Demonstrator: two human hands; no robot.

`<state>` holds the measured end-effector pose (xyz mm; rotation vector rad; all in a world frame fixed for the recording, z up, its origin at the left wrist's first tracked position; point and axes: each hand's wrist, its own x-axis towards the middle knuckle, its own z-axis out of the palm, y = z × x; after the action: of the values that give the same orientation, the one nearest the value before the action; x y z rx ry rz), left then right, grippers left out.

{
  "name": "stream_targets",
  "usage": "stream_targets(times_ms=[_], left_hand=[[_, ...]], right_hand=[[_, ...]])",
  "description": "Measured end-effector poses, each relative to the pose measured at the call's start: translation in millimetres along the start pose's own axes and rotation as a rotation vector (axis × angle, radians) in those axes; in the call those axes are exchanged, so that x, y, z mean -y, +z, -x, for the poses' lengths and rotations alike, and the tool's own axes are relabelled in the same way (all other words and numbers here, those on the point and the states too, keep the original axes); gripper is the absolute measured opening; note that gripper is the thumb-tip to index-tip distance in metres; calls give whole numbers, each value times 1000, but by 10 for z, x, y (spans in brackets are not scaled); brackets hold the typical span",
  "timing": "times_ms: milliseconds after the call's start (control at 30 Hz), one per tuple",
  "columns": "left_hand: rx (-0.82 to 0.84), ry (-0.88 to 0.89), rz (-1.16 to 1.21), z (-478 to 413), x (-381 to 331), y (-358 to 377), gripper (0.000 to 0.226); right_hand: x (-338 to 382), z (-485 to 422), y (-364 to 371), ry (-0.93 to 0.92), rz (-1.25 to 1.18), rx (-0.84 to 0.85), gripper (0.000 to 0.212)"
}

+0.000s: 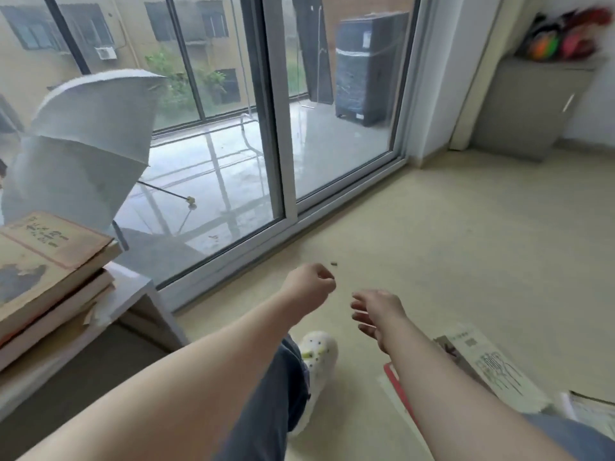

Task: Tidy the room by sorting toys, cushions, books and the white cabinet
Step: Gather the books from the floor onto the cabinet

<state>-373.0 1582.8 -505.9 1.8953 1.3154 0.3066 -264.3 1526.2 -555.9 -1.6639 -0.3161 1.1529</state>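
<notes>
a stack of books (50,261) lies on a low white table (133,287) at the left edge, more books (492,367) lie flat on the floor (466,244) at lower right, and the white cabinet (532,104) stands in the far right corner with blurred bright toys (565,34) on top. between them both hands hang over the floor and hold nothing: the left hand (311,287) is curled into a fist, and the right hand (376,314) just beside it has loose, parted fingers. a white shoe (317,357) shows below them, near the sliding glass door (233,128).

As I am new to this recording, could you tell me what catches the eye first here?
The left hand, curled, and the right hand, open, reach forward at centre. A stack of books sits at left; a white umbrella rises behind it, before the glass door.
</notes>
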Motion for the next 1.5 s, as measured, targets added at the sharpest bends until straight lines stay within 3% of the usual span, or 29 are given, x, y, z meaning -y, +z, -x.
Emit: stream_targets(times_ms=[433,633,833,1067,1167,1267,1400,1500], left_hand=[[504,-78,24,-786,-376,1988,14],[616,-93,2,-1146,-563,2806,18],[631,-126,26,-1552,-654,3546,21],[543,-148,-85,-1907,-256,4261,25],[475,-92,-197,-2024,29,4462,48],[495,-177,-159,-2121,191,4589,63],[608,-332,-37,-2257,335,4683,23],[623,-363,1,-2304,362,4693,29]], right_hand=[[-681,-601,-1700,267,-109,-385,9],[-996,-934,-2337,381,-149,-510,12],[-1306,-1450,-2795,465,-140,-549,8],[-1913,-1883,-3077,581,-203,-593,6],[-2126,-1935,-3096,624,-262,-618,21],[-2304,-2007,-3151,694,-285,-649,40],[-2501,-2125,-3111,740,-444,-574,66],[-2735,-2225,-3121,748,-544,-590,82]])
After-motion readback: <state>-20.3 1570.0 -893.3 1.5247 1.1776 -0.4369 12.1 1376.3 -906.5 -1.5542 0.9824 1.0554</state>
